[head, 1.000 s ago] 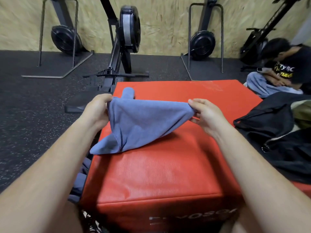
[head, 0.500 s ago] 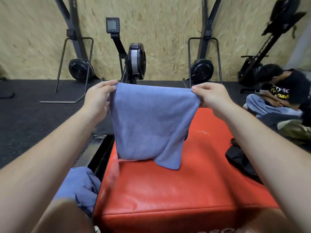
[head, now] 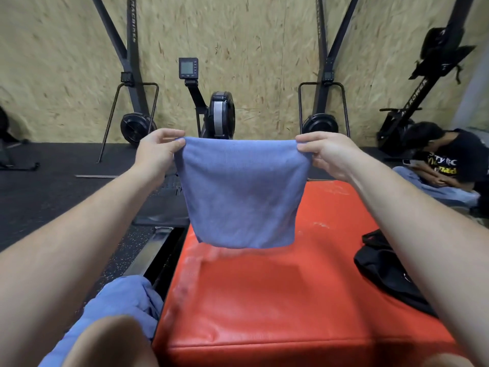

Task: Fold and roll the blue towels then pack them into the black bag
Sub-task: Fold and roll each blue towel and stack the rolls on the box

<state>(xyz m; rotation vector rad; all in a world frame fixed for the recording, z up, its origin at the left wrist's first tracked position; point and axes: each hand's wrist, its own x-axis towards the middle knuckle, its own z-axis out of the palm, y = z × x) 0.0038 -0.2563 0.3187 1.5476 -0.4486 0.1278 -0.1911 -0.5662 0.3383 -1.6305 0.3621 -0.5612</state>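
A blue towel [head: 239, 192] hangs in the air, stretched flat between my hands above the far part of a red padded box [head: 264, 292]. My left hand [head: 158, 152] pinches its top left corner and my right hand [head: 325, 154] pinches its top right corner. The towel's lower edge hangs just clear of the box top. A black bag [head: 389, 274] lies crumpled on the right side of the box, partly behind my right forearm. More blue towels [head: 124, 305] sit heaped at the lower left, beside the box and over my knee.
Rowing machines [head: 219, 112] stand along the chipboard wall beyond the box, on a dark rubber floor. A person [head: 449, 165] in a black shirt sits on the floor at the far right. A metal rail [head: 153, 250] runs along the box's left side.
Both hands have lifted the towel off the red box and spread it wide, so it now hangs flat and higher. The camera has tilted upward.
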